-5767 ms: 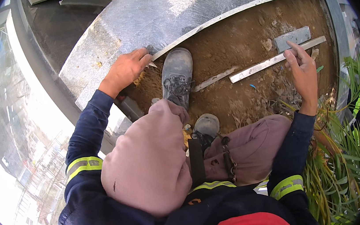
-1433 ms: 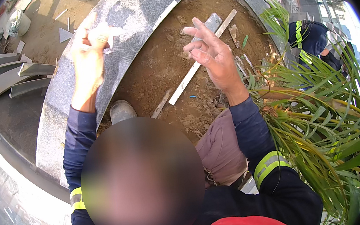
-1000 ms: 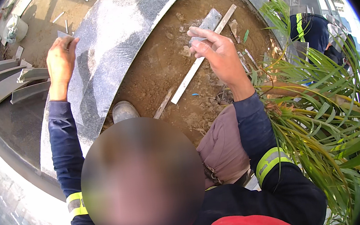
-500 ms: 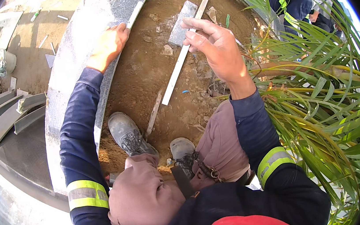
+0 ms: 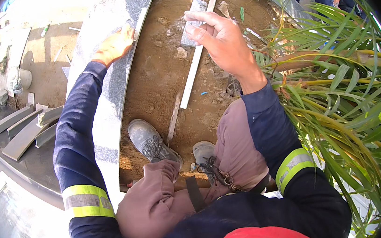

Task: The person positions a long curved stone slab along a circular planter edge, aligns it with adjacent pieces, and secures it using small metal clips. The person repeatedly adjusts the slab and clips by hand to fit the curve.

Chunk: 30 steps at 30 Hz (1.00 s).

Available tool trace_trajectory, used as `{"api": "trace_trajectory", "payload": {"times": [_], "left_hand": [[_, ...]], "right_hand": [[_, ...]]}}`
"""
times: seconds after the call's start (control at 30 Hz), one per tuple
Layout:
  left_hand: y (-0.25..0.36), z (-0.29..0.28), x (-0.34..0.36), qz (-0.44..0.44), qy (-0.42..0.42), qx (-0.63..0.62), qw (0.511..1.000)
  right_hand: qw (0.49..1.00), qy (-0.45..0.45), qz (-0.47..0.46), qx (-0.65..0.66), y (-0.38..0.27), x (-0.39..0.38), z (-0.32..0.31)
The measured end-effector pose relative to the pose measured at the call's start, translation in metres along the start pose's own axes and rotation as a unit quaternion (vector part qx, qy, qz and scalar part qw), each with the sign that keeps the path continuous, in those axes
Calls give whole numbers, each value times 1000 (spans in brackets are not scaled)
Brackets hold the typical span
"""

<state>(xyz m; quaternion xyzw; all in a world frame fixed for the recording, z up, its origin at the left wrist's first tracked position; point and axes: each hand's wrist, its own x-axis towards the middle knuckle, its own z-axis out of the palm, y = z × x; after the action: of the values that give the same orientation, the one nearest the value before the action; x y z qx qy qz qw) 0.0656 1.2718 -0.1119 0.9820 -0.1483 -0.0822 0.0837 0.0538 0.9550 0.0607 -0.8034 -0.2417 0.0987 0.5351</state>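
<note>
Rests the left hand point(image 5: 114, 45), apparently touching, on the curved slab of grey speckled stone point(image 5: 110, 86) along the left edge of the brown soil bed point(image 5: 148, 77), near the slab's inner rim, with fingers bent; cannot tell whether gripping anything. Has the slab directly beneath those fingers, well left of the right hand point(image 5: 226, 44), with its long axis pointing forward and slightly rightward. Holds the right hand above the bed, with thumb and forefinger parted and nothing visible between. Below, partly hidden: a grey rectangular stone block point(image 5: 198, 5) and a long, narrow whitish strip point(image 5: 191, 83), slanting forward and rightward toward the bed's far edge.
</note>
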Motion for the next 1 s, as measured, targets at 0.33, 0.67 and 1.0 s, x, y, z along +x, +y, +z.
{"api": "trace_trajectory", "payload": {"times": [0.33,0.67,1.0], "left_hand": [[0,7,-18,-27,101,-6,995],[2,36,-2,-60,203,-72,975],[3,-8,28,11,180,97,979]], "right_hand": [[995,-24,0,-101,10,-6,0],[992,-63,-6,-108,12,-2,17],[989,-59,-7,-133,16,-4,7]]}}
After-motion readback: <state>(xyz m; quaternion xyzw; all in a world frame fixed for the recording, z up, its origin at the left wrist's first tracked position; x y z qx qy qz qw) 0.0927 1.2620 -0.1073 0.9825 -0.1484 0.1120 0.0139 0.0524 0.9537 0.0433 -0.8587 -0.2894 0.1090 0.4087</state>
